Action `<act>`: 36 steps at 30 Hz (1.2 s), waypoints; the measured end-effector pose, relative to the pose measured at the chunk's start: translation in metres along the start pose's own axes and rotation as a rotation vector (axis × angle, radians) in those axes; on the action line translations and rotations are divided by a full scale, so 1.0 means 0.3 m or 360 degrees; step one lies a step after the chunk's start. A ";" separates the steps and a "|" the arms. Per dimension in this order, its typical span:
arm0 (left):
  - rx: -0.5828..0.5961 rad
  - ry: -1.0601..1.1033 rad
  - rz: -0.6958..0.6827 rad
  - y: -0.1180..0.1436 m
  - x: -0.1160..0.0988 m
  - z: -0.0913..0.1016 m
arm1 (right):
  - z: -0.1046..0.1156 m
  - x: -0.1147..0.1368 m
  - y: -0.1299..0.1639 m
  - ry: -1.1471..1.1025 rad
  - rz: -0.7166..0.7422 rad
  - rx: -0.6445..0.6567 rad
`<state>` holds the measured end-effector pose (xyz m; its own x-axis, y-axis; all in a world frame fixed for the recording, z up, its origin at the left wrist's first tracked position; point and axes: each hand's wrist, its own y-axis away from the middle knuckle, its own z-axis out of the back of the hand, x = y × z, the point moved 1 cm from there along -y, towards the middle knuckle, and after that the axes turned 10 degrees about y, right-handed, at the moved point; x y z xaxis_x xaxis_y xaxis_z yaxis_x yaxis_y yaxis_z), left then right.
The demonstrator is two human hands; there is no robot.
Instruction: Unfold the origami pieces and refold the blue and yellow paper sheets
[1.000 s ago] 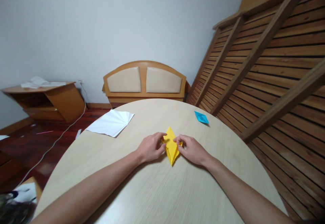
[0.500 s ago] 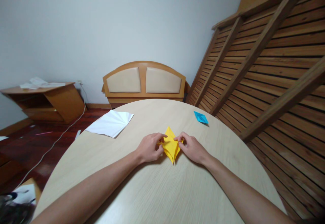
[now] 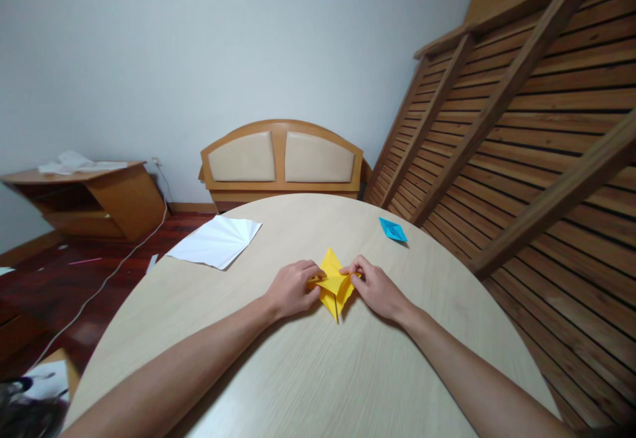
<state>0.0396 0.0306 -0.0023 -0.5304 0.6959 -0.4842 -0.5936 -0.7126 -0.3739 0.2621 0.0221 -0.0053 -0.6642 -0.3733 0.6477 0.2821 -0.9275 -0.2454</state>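
The yellow folded paper [image 3: 334, 285] is sitting mid-table [image 3: 308, 385], with the left hand [image 3: 292, 289] and right hand [image 3: 376, 288] each pinching a side flap shut between thumb and fingers, probably pulling them outward to open the fold (crease looks half-formed). A blue paper piece [image 3: 393, 229] and white creased sheet [image 3: 216, 240] are lying farther off.

Yellow folded paper [image 3: 334, 285], pointed diamond shape, partly opened, on round table
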 end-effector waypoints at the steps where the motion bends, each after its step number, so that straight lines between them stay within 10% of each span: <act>1: -0.0004 -0.0004 0.0006 0.000 0.002 0.000 | -0.001 0.001 0.001 0.0000 0.0001 0.0006; 36: -0.0384 0.0153 0.0433 -0.006 -0.002 -0.017 | -0.018 0.037 -0.016 0.0325 0.0029 -0.0168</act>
<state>0.0441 0.0310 -0.0056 -0.5829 0.4747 -0.6594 -0.2729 -0.8788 -0.3914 0.2497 0.0225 -0.0009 -0.7889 -0.3762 0.4860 0.2282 -0.9136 -0.3366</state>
